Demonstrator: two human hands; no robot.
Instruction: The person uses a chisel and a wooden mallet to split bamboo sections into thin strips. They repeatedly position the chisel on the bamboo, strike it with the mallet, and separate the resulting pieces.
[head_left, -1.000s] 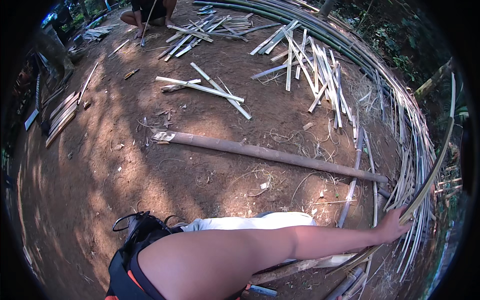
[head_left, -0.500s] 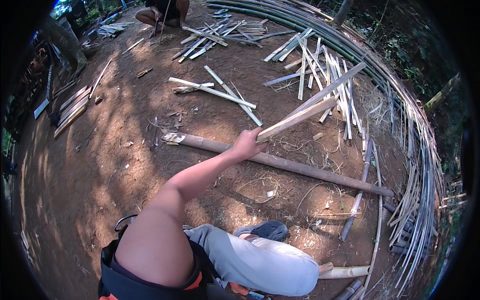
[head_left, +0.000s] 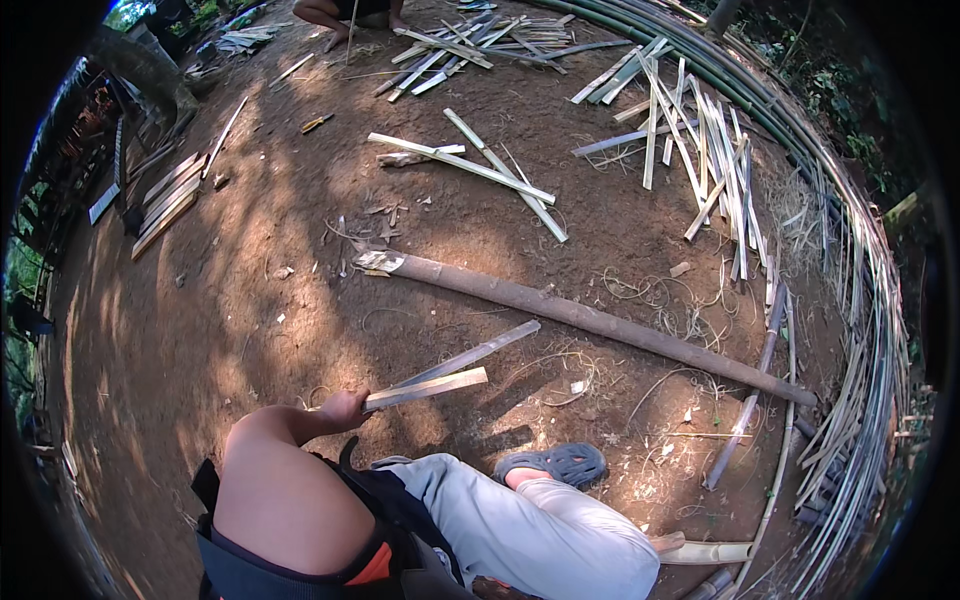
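My left hand [head_left: 345, 410] is closed round the near ends of two split bamboo strips. The front bamboo strip [head_left: 432, 388] has a pale cut edge; the longer, greyer bamboo strip [head_left: 480, 353] fans out behind it. Both point to the right, above the ground and in front of my bent knee. Beyond them a long brown bamboo pole [head_left: 560, 310] lies slantwise on the soil. No part of my right hand shows.
Crossed strips [head_left: 490, 175] lie past the pole, with a heap of pale strips [head_left: 735, 170] at the far right. A yellow-handled tool [head_left: 317, 124] rests on the soil. Long bamboo stems [head_left: 700, 100] curve along the right. Another person's legs [head_left: 325, 15] show at the top.
My left hand has drawn back toward my body, down and to the left, bringing the two bamboo strips from beyond the pole to its near side. The view has shifted slightly.
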